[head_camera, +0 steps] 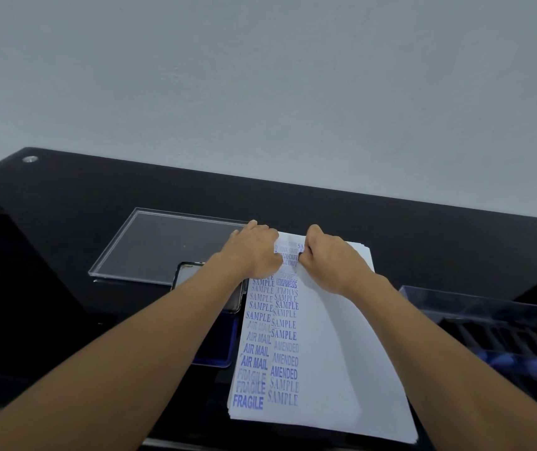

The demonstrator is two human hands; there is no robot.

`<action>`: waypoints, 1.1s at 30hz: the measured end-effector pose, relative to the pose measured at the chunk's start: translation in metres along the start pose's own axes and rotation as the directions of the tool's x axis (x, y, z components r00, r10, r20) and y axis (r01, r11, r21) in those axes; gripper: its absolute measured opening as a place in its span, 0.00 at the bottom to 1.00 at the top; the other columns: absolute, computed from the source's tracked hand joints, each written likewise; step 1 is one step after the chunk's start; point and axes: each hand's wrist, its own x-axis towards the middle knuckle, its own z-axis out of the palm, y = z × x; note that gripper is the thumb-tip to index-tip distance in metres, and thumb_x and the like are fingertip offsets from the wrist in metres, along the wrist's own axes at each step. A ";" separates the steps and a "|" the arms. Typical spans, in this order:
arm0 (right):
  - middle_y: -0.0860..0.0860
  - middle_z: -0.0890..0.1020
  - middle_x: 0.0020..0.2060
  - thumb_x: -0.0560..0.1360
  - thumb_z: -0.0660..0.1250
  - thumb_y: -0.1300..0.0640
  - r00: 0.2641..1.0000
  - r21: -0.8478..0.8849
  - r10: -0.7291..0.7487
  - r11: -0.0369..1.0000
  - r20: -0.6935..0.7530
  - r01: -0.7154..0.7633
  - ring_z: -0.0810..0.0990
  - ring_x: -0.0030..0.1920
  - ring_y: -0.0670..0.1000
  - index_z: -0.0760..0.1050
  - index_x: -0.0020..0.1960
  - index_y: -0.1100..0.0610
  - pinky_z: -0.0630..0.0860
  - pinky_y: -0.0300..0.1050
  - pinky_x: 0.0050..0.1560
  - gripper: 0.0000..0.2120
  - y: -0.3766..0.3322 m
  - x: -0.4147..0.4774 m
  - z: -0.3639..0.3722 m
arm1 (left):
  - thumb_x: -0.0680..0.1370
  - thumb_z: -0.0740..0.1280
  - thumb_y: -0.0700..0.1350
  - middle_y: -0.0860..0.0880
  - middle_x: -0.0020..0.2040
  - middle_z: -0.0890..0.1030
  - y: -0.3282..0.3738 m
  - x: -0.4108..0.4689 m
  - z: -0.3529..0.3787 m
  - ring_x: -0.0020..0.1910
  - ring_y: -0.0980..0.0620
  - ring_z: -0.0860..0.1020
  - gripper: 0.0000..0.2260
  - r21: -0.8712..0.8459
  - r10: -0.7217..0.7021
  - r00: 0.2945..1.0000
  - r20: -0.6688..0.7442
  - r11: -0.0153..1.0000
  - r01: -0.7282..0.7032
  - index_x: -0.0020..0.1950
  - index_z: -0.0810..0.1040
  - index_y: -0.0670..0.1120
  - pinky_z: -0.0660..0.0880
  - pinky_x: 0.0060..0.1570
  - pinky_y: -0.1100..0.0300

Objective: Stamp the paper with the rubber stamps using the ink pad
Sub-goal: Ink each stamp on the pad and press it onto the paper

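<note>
A stack of white paper (332, 346) lies on the black desk, its left half covered with blue stamped words such as SAMPLE, AIR MAIL, AMENDED and FRAGILE. My right hand (329, 255) is curled round a small dark rubber stamp (301, 255) set down on the sheet near its far edge. My left hand (254, 249) rests on the paper's far left corner, fingertips down beside the stamp. The blue ink pad (220, 343) lies open just left of the paper, partly hidden under my left forearm, with its lid (189, 275) raised.
A clear acrylic tray (150, 242) sits at the back left. At the right edge stands a clear plastic box (494, 323) holding several dark stamps with blue handles. The black desk (423, 229) ends at a pale wall behind.
</note>
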 end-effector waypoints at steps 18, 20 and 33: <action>0.55 0.77 0.35 0.82 0.58 0.54 0.999 0.022 0.030 0.999 0.029 -0.030 0.72 0.31 0.53 0.64 0.48 0.58 0.68 0.50 0.31 0.08 0.000 0.005 -0.004 | 0.80 0.62 0.50 0.50 0.57 0.75 -0.002 0.003 0.001 0.68 0.46 0.67 0.15 -0.004 0.008 1.000 0.012 1.000 -0.007 0.64 0.73 0.46 0.64 0.71 0.43; 0.55 0.79 0.37 0.82 0.59 0.52 0.999 0.009 0.028 1.000 0.022 -0.028 0.76 0.33 0.54 0.65 0.49 0.57 0.72 0.51 0.33 0.09 0.000 0.004 -0.001 | 0.79 0.62 0.50 0.50 0.56 0.75 -0.004 0.004 0.002 0.66 0.47 0.68 0.15 -0.005 0.013 1.000 0.012 1.000 -0.013 0.64 0.73 0.46 0.63 0.71 0.43; 0.56 0.78 0.37 0.82 0.59 0.54 0.997 0.062 0.048 0.997 0.065 -0.052 0.71 0.32 0.51 0.65 0.50 0.58 0.67 0.47 0.32 0.07 0.000 0.010 -0.008 | 0.80 0.62 0.50 0.48 0.64 0.75 -0.002 0.003 0.000 0.72 0.45 0.64 0.18 -0.001 -0.003 0.999 0.032 1.000 0.003 0.69 0.71 0.45 0.63 0.71 0.43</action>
